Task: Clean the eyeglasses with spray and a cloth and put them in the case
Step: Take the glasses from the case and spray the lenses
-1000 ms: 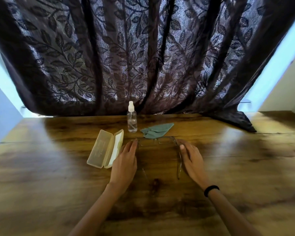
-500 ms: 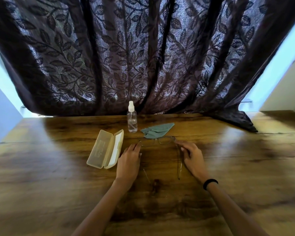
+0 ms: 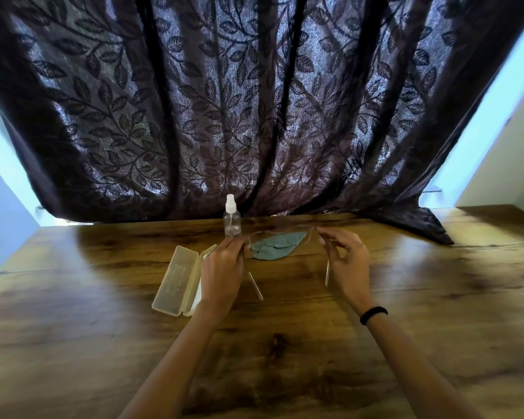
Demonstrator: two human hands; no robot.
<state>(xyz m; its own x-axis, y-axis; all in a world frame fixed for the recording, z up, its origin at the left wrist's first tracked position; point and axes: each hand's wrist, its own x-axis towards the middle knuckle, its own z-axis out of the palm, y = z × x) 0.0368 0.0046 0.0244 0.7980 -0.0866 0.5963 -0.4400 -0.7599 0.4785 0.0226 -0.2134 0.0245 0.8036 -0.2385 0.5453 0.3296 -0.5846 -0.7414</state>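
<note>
left hand (image 3: 223,269): pinches eyeglasses (image 3: 280,234) at left hinge | right hand (image 3: 347,264): pinches right hinge | both raised above worktop (image 3: 73,297)

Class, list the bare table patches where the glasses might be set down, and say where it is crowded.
Bare: table right of the right hand; left of the case; the near strip between the forearms. Crowded: mid-back, where bottle, cloth, case, left hand and glasses cluster.

Both forearms (image 3: 176,358) are bare as far as they show. A slim, plain black band (image 3: 373,314) wraps the wrist just behind the right hand (image 3: 350,264).
</note>
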